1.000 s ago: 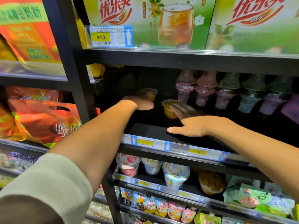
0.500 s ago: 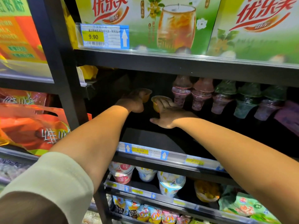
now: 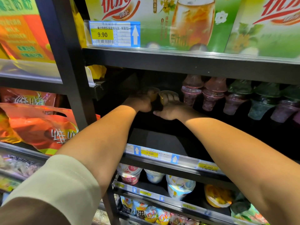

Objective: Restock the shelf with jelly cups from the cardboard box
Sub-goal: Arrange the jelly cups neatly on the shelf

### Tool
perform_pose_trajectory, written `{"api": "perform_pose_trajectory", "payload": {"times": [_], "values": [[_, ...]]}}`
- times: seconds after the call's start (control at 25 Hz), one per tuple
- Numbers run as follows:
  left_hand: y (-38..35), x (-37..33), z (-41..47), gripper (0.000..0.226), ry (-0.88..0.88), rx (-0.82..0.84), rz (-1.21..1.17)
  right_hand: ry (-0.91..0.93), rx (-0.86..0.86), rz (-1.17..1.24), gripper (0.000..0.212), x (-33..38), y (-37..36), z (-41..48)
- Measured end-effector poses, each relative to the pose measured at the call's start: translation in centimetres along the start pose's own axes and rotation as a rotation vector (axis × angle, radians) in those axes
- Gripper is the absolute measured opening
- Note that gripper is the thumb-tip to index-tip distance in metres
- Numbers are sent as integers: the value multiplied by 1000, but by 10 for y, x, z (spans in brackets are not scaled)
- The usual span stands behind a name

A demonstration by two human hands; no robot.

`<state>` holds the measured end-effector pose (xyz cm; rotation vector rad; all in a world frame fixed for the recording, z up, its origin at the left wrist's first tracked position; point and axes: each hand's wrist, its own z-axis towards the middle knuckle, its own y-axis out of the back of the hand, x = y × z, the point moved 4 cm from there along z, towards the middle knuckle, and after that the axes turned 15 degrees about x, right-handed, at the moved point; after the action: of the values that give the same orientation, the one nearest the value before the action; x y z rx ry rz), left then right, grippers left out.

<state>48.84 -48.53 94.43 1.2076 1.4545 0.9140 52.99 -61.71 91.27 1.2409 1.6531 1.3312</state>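
Two yellow jelly cups stand side by side deep in the dark middle shelf (image 3: 162, 140). My left hand (image 3: 139, 103) reaches far in with its fingers curled round the left jelly cup (image 3: 151, 94). My right hand (image 3: 170, 109) lies beside it, fingers draped over the top of the right jelly cup (image 3: 164, 98), with the thumb sticking out to the left, off the cup. The two hands almost touch. The cardboard box is not in view.
Purple and green cone-shaped cups (image 3: 214, 93) line the same shelf to the right. Milk tea boxes (image 3: 186, 21) sit on the shelf above, and yoghurt and jelly tubs (image 3: 180, 187) below. A black upright (image 3: 65, 62) and orange bags (image 3: 40, 124) are at the left.
Both hands have pushed further back into the shelf with their cups and come closer together. The camera has tilted slightly upward.
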Motion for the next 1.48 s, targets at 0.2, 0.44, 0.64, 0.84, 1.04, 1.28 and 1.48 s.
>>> {"api": "perform_pose_trajectory", "payload": {"times": [0.2,0.44,0.64,0.84,1.04,1.28,1.48], "values": [[-2,-2,-2,77,-33,-14,12,-31,9,23,107,-4,3,13],[-5,3,14,89,-52,2,41,-17,23,16,111,-9,2,26],[-8,2,14,96,-33,8,85,3,-5,9,109,-8,1,28],[-3,1,-2,89,-16,-48,102,108,-79,44,95,-9,15,7],[-11,6,-31,90,19,-60,97,175,-192,-74,93,-7,9,-28],[-23,-11,-102,57,-32,-6,164,131,49,-103,60,2,-10,-112],[-20,-7,-185,64,-233,-156,127,104,-135,-77,66,14,-7,-182]]}}
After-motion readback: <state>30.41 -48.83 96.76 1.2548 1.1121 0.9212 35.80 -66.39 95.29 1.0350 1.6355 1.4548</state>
